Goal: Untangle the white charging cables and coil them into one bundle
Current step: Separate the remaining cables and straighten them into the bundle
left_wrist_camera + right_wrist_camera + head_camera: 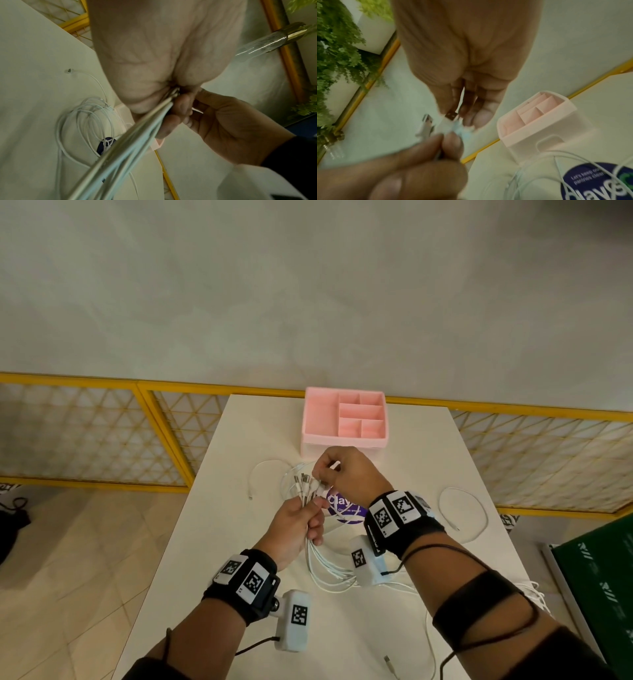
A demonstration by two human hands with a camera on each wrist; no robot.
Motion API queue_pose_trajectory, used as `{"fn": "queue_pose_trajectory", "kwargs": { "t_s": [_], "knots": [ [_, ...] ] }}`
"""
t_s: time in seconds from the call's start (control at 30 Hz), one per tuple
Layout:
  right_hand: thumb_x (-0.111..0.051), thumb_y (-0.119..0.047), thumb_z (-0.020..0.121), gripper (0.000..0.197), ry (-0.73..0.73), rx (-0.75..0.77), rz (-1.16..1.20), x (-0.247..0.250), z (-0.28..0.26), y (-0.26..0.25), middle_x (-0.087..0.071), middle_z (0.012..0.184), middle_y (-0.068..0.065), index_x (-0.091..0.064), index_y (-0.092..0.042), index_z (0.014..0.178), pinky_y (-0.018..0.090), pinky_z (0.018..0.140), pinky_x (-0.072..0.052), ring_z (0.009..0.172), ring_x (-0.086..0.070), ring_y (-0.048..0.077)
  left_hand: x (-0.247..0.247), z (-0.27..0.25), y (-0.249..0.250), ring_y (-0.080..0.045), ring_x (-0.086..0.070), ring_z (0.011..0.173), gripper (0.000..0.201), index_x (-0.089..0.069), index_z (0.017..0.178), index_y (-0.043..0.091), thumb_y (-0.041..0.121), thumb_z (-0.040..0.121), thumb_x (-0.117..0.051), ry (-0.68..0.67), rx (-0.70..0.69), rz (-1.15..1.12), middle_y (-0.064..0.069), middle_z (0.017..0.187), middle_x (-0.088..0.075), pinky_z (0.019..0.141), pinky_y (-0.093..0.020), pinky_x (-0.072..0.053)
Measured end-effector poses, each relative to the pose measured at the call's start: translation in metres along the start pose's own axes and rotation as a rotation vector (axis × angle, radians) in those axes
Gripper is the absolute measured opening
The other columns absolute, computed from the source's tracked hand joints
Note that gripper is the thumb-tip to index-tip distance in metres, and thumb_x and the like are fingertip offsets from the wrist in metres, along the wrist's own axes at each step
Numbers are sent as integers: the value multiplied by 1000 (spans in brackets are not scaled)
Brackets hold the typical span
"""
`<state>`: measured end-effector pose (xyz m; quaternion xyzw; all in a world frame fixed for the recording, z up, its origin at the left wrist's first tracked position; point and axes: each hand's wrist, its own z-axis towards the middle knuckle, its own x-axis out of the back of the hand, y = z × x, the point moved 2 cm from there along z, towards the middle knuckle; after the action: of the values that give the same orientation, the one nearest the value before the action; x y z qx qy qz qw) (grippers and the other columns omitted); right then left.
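My left hand [301,522] grips a bunch of white charging cables [320,563] just below their USB plugs [303,482], which stick up out of the fist. The strands trail down from it onto the white table [239,440]. My right hand [337,470] reaches over from the right and pinches one plug end [451,116] at the top of the bunch. In the left wrist view the cables [130,148] run taut out of the fist, and loose loops [85,121] lie on the table. In the right wrist view the left hand's fingers [452,143] squeeze the cables below the plugs.
A pink divided organiser box [344,419] stands at the table's far edge, just behind my hands. A purple round sticker [346,508] lies under the cables. Separate white cables lie at the left [267,470], the right [462,515] and the near edge [428,645]. A yellow lattice fence [102,433] borders the table.
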<state>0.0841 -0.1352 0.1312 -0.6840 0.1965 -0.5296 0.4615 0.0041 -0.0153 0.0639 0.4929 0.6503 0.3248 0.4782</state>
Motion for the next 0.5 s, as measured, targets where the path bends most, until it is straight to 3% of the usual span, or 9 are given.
{"fn": "queue_pose_trajectory", "kwargs": {
  "t_s": [0.07, 0.17, 0.23, 0.3, 0.37, 0.43, 0.5],
  "knots": [
    [-57, -19, 97, 12, 129, 27, 6, -8, -4, 2, -69, 97, 3, -67, -11, 99, 31, 79, -52, 82, -65, 16, -1, 0, 0, -11, -33, 43, 24, -57, 89, 5, 14, 107, -42, 11, 26, -35, 1, 56, -33, 45, -25, -35],
    [-52, -38, 100, 31, 7, -3, 85, -24, -10, 1, -64, 115, -1, -60, -20, 123, 26, 87, -49, 94, -64, 14, -5, -2, 2, -12, -32, 44, 30, -49, 77, 9, 7, 105, -38, -3, 48, -6, 0, 55, -33, 46, -26, -35],
    [-54, -35, 99, 31, -83, 25, -39, -32, -11, 0, -66, 113, 3, -63, -15, 121, 27, 86, -47, 96, -63, 16, -7, -2, 3, -14, -35, 45, 33, -46, 74, 9, -5, 100, -32, -12, 57, 38, -2, 53, -38, 48, -28, -35],
    [-52, -20, 100, 24, -91, 95, -179, -34, -12, -2, -66, 108, 11, -68, -4, 108, 27, 83, -43, 98, -60, 22, -6, -2, 5, -17, -43, 47, 35, -51, 73, 6, -11, 96, -30, -10, 56, 90, -7, 55, -46, 50, -30, -37],
    [-50, -14, 99, 23, -87, 122, -197, -37, -12, -2, -64, 109, 14, -67, -1, 106, 33, 87, -44, 101, -61, 29, -6, -3, 5, -19, -46, 48, 35, -56, 76, 2, -13, 95, -31, 9, 53, 92, -11, 57, -48, 51, -31, -39],
    [-56, -22, 98, 30, -49, 91, -58, -40, -14, 0, -58, 122, 8, -60, -8, 125, 42, 84, -53, 101, -64, 31, -8, -4, 10, -18, -43, 48, 35, -57, 78, 2, -11, 96, -29, 65, 31, 10, -10, 61, -45, 49, -30, -40],
    [-65, -40, 92, 64, -20, -2, 191, -48, -20, 6, -45, 138, 0, -37, -25, 147, 43, 73, -59, 97, -67, 25, -5, -4, 18, -17, -47, 48, 35, -57, 78, 4, -5, 100, -31, 158, -14, -150, -10, 60, -46, 46, -26, -43]
  ]
}}
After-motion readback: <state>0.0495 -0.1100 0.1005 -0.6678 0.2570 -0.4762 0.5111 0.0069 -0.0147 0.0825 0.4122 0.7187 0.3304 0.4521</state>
